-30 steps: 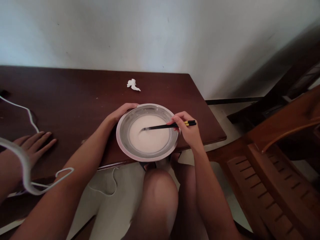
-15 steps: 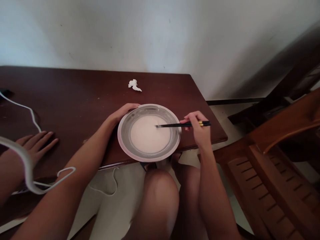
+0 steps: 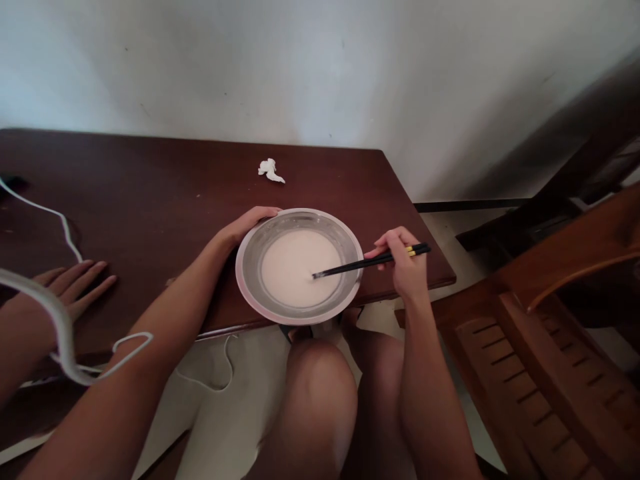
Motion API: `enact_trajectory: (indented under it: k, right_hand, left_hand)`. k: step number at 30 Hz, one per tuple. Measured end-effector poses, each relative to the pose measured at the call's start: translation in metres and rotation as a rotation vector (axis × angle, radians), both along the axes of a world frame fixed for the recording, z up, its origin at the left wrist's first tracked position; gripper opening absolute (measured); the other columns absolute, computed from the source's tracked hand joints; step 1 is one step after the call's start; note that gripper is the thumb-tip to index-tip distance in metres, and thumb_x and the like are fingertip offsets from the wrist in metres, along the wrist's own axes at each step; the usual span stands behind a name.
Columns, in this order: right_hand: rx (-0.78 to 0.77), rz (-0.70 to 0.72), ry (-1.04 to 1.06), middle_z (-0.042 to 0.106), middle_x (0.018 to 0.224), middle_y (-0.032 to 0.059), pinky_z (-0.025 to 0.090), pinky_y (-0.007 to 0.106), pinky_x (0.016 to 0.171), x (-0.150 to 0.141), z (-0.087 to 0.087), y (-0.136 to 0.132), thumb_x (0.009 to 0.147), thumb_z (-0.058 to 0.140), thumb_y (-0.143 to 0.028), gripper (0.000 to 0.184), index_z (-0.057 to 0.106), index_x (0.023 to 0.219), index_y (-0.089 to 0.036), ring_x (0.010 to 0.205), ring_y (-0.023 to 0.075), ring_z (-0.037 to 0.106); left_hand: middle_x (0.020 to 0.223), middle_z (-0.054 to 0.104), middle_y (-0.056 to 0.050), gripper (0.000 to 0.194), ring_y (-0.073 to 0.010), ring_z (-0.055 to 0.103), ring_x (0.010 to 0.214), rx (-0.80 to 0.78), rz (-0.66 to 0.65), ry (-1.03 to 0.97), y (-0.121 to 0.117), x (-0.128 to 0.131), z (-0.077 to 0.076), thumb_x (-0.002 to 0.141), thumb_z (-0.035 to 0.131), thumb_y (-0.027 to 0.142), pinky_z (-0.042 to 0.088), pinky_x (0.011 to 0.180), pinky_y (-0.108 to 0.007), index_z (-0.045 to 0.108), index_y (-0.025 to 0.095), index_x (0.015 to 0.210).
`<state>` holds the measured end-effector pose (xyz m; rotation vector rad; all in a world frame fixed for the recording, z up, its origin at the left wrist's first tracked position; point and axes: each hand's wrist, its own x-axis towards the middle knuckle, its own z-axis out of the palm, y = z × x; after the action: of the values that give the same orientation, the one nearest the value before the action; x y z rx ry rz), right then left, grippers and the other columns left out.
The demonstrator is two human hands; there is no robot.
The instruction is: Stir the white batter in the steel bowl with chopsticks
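Observation:
A wide metal bowl stands at the front edge of the dark wooden table, its near rim reaching past the edge. Inside it is a whitish, milky liquid. My left hand grips the bowl's far left rim, with part of its fingers hidden behind the bowl. My right hand is closed around a pair of black chopsticks with yellow bands, held slanting over the right rim. Their tips dip into the liquid right of the middle.
Behind the bowl lies a crumpled white tissue. Another person's hand rests flat on the table at the left, near a white cable. A wooden chair stands to the right. The wall rises behind the table.
The chopstick tips have moved toward me through the liquid. My right hand has shifted slightly right and nearer to me. My left hand and the bowl stay put.

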<state>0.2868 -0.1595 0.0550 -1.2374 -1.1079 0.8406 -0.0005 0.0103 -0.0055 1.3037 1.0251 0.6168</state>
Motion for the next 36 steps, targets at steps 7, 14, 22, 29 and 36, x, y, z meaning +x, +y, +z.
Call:
enact_trajectory:
  k: [7, 14, 22, 29, 36]
  right_hand:
    - [0.041, 0.121, -0.168, 0.077, 0.076, 0.0019, 0.050, 0.024, 0.053, -0.006, 0.001, 0.003, 0.092, 0.068, -0.048, 0.031, 0.071, 0.076, -0.021, 0.058, 0.0116, 0.066]
    - [-0.040, 0.188, -0.100, 0.075, 0.064, 0.0012, 0.049, 0.023, 0.050, -0.008, 0.001, 0.000, 0.091, 0.066, -0.050, 0.033, 0.071, 0.075, -0.021, 0.058, 0.0146, 0.069]
    - [-0.020, -0.012, -0.086, 0.074, 0.063, 0.0012, 0.049, 0.023, 0.052, 0.000, 0.001, 0.000, 0.094, 0.063, -0.048, 0.035, 0.066, 0.071, -0.021, 0.059, 0.0152, 0.070]
    - [0.008, 0.244, -0.245, 0.080, 0.085, 0.0029, 0.055, 0.029, 0.076, -0.008, 0.004, 0.002, 0.093, 0.065, -0.038, 0.024, 0.076, 0.080, -0.022, 0.084, 0.0173, 0.075]
    - [-0.044, 0.152, -0.108, 0.073, 0.062, -0.0003, 0.053, 0.028, 0.061, -0.007, 0.004, -0.001, 0.092, 0.062, -0.041, 0.028, 0.068, 0.072, -0.023, 0.061, 0.0167, 0.071]
  left_hand:
    - [0.084, 0.077, -0.008, 0.041, -0.0306, 0.070, 0.093, 0.026, -0.011, 0.001, 0.002, -0.001, -0.002, 0.068, 0.064, 0.048, 0.057, 0.087, -0.038, 0.077, 0.016, 0.091]
    - [0.085, 0.079, -0.008, 0.039, -0.0329, 0.071, 0.097, -0.016, -0.003, -0.032, 0.000, -0.001, -0.001, 0.066, 0.067, 0.047, 0.058, 0.088, -0.038, 0.080, 0.018, 0.089]
    - [0.089, 0.080, -0.009, 0.036, -0.0333, 0.071, 0.096, 0.022, -0.035, 0.003, -0.007, -0.001, 0.011, 0.069, 0.066, 0.048, 0.057, 0.085, -0.038, 0.079, 0.018, 0.085]
    - [0.088, 0.079, -0.007, 0.036, -0.0307, 0.070, 0.096, 0.074, -0.023, 0.033, -0.008, -0.001, 0.015, 0.069, 0.068, 0.049, 0.056, 0.086, -0.036, 0.077, 0.018, 0.084]
    - [0.090, 0.080, -0.007, 0.045, -0.0302, 0.071, 0.092, 0.024, -0.025, 0.008, -0.002, -0.003, 0.006, 0.067, 0.071, 0.053, 0.057, 0.084, -0.037, 0.080, 0.017, 0.091]
